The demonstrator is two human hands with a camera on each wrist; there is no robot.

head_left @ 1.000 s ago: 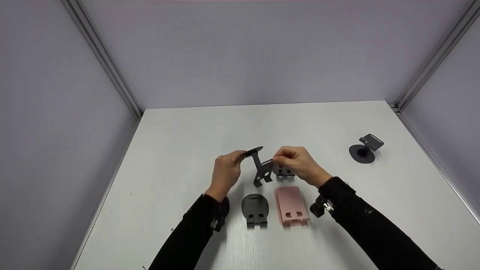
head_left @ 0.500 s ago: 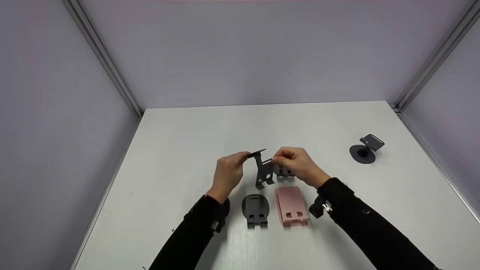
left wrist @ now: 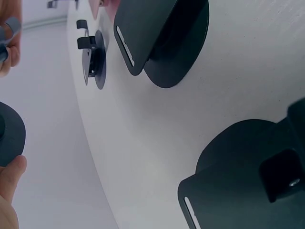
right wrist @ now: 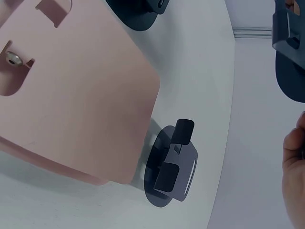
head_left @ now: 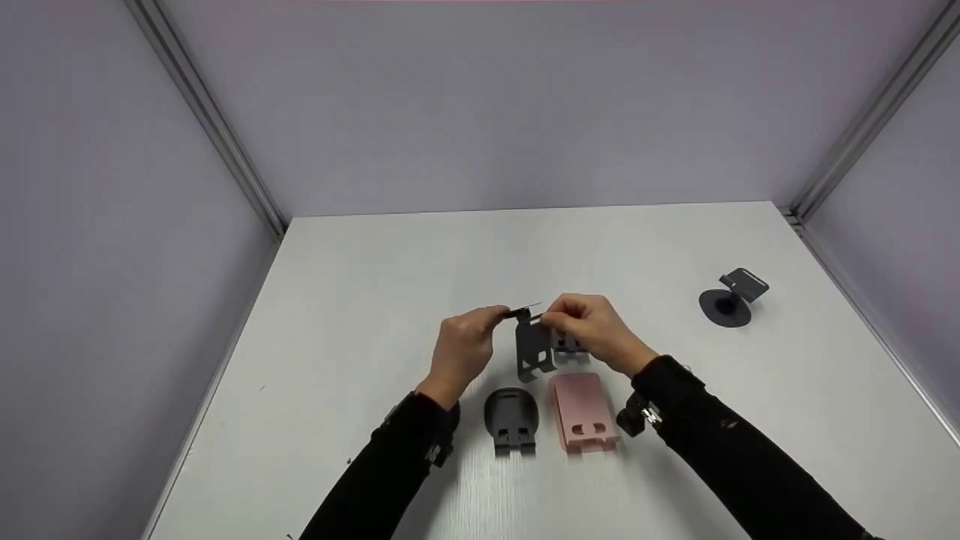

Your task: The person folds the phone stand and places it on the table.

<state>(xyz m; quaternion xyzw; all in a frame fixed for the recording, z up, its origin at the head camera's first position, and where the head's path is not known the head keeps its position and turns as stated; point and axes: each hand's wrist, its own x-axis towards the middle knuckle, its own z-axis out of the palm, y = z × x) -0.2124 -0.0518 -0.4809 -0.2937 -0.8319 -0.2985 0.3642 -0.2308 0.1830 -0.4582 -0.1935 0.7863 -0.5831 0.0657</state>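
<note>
Both hands hold a black phone stand (head_left: 534, 346) above the middle of the table. My left hand (head_left: 466, 341) pinches the edge of its round base (left wrist: 10, 136), thumb on the rim in the left wrist view. My right hand (head_left: 596, 330) pinches the top of its back plate. On the table below lie a dark folded phone stand (head_left: 511, 420) and a pink phone stand (head_left: 583, 412), side by side. Another dark phone stand (head_left: 570, 345), partly covered by my right hand, sits behind the pink one.
At the right of the white table (head_left: 360, 285) an unfolded black phone stand (head_left: 726, 306) stands on its round base. In the left wrist view a further dark stand (left wrist: 238, 176) lies close to the wrist. Grey panels (head_left: 495, 105) enclose the table at back and sides.
The held stand's base has tipped toward edge-on, and its plate has swung to face the camera more squarely. My left hand has moved slightly right, nearer my right hand, which barely moves.
</note>
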